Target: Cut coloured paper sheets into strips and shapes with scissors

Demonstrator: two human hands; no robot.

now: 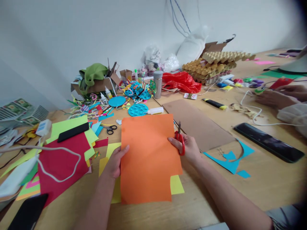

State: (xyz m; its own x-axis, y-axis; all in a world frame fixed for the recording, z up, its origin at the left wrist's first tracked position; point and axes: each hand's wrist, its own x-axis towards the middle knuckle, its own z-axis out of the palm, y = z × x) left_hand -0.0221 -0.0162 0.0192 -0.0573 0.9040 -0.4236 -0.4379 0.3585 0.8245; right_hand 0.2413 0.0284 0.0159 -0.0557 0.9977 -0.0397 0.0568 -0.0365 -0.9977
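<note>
Your left grip [116,163] is clamped on the left edge of the orange sheet [146,156], thumb on top, and too hard a pinch there could crease it. The sheet lies in the middle, between your two hands and over loose yellow paper [176,185], which could slide along with it or get caught between the blades if you cut low. On the right, your right grip [189,147] closes around the red scissors [180,143] while its thumb also presses the sheet's edge; with one hand doing both jobs, the paper could slip, or the upward-pointing tips could nick it. Further out, from the left, a black phone [27,214] lies near the table's [148,218] edge, and a white cable [80,157] loops over a red sheet [63,159], where your left forearm might snag it. Beyond the orange sheet's top edge lies a white glue bottle [155,110], close enough to be nudged. Brown cardboard [199,124] and blue scraps [231,164] crowd your right arm's space, then comes a dark phone [268,142], with a co-worker's hands [273,98] behind it.
</note>
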